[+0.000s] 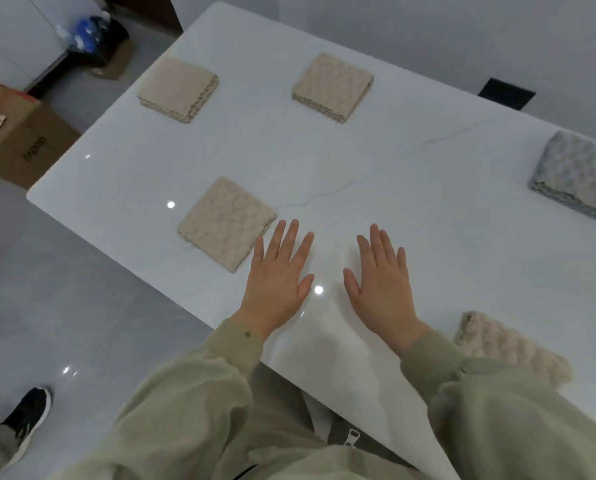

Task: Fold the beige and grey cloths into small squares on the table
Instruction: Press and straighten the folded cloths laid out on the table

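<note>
Three beige cloths lie folded into small squares on the white table (376, 161): one at the far left (178, 89), one at the far middle (332, 86), one near me (225, 223). A grey cloth (578, 174) folded into a square sits at the right edge. Another beige cloth (511, 348) lies near the front edge, partly under my right sleeve. My left hand (277, 278) and my right hand (381, 282) lie flat on the bare table with straight fingers, holding nothing. The left fingertips end just right of the near beige square.
A cardboard box (26, 140) stands on the floor left of the table, and a dark bin with blue items (95, 32) further back. A black shoe (30, 414) shows on the floor at the lower left. A dark square (506, 93) sits on the floor behind the table.
</note>
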The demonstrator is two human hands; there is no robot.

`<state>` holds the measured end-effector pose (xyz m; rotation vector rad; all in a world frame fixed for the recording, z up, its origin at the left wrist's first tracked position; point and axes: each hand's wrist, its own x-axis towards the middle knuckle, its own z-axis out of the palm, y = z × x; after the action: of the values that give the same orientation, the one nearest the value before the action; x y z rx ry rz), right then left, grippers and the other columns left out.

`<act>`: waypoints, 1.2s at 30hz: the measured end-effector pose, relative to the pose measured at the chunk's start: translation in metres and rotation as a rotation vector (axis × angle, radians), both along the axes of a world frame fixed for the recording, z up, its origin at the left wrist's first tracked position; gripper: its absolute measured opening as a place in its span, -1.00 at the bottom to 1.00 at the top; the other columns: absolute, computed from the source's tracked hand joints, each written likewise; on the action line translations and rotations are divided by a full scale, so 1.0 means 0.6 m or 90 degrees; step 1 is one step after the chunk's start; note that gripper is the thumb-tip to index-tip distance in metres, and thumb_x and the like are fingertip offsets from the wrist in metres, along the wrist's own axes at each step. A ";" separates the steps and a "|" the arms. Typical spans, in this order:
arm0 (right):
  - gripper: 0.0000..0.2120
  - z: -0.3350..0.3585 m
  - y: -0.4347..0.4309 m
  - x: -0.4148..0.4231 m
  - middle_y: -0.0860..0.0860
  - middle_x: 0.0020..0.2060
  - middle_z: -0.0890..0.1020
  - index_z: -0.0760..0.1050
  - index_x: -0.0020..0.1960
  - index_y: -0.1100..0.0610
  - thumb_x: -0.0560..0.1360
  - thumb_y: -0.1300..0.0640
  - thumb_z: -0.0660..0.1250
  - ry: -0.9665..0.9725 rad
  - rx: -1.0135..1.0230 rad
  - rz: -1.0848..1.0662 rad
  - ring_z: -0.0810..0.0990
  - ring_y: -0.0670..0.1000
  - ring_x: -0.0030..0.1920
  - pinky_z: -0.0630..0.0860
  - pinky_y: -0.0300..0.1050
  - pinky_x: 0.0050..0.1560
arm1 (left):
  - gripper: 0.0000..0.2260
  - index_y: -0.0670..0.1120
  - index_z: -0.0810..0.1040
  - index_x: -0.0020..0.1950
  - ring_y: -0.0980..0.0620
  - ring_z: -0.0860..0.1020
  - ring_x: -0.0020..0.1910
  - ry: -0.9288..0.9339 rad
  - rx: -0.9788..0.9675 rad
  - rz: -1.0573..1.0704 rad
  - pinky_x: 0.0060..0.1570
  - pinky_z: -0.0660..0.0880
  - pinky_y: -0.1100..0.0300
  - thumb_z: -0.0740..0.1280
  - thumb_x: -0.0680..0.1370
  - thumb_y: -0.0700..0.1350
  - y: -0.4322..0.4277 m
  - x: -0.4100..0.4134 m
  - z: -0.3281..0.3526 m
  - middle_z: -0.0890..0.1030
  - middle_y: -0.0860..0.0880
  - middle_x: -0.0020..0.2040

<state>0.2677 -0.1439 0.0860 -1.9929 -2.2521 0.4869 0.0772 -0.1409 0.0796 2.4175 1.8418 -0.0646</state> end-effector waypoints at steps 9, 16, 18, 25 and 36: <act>-0.46 -0.044 0.062 -0.179 0.09 0.53 0.09 0.12 0.50 0.20 0.60 -0.03 0.06 0.204 -0.026 -0.248 0.02 0.05 0.53 -0.05 -0.05 0.51 | -0.45 -0.06 0.05 0.55 -0.03 -0.11 0.54 -0.166 -0.105 -0.065 0.47 -0.13 -0.01 -0.16 0.57 0.08 0.170 -0.212 -0.014 -0.02 -0.08 0.57; -0.47 -0.045 0.082 -0.353 -0.05 0.49 0.20 0.08 0.52 0.10 0.61 0.09 0.16 0.498 -0.038 -0.521 0.15 -0.18 0.44 0.05 -0.29 0.40 | -0.55 -0.03 0.06 0.55 0.14 0.07 0.50 -0.532 -0.291 0.140 0.43 0.01 0.29 0.04 0.66 -0.03 0.241 -0.340 -0.013 0.10 0.05 0.54; -0.46 -0.046 0.087 -0.380 -0.06 0.49 0.19 0.06 0.53 0.09 0.60 0.11 0.17 0.542 -0.046 -0.539 0.15 -0.17 0.44 0.08 -0.24 0.44 | -0.55 -0.02 0.07 0.55 0.21 0.10 0.47 -0.588 -0.339 0.170 0.38 0.03 0.35 0.03 0.66 -0.01 0.236 -0.342 -0.015 0.13 0.08 0.53; -0.44 -0.033 0.110 -0.413 -0.05 0.48 0.24 0.08 0.53 0.07 0.58 0.15 0.18 0.563 -0.035 -0.602 0.24 -0.05 0.45 0.19 -0.08 0.46 | -0.57 -0.01 0.11 0.54 0.22 0.16 0.46 -0.666 -0.378 0.152 0.48 0.12 0.15 0.03 0.66 -0.02 0.215 -0.331 -0.032 0.19 0.12 0.51; -0.47 -0.031 0.137 -0.389 -0.03 0.45 0.29 0.12 0.52 0.08 0.58 0.15 0.17 0.557 -0.011 -0.613 0.30 -0.04 0.41 0.22 -0.18 0.40 | -0.53 -0.07 0.06 0.55 0.17 0.12 0.48 -0.676 -0.361 0.120 0.49 0.09 0.13 0.08 0.65 -0.09 0.212 -0.302 -0.042 0.15 0.05 0.53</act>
<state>0.0341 -0.0614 0.0676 -1.9847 -0.6914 0.9543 -0.1042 -0.0138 0.0541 1.4041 1.2639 0.5242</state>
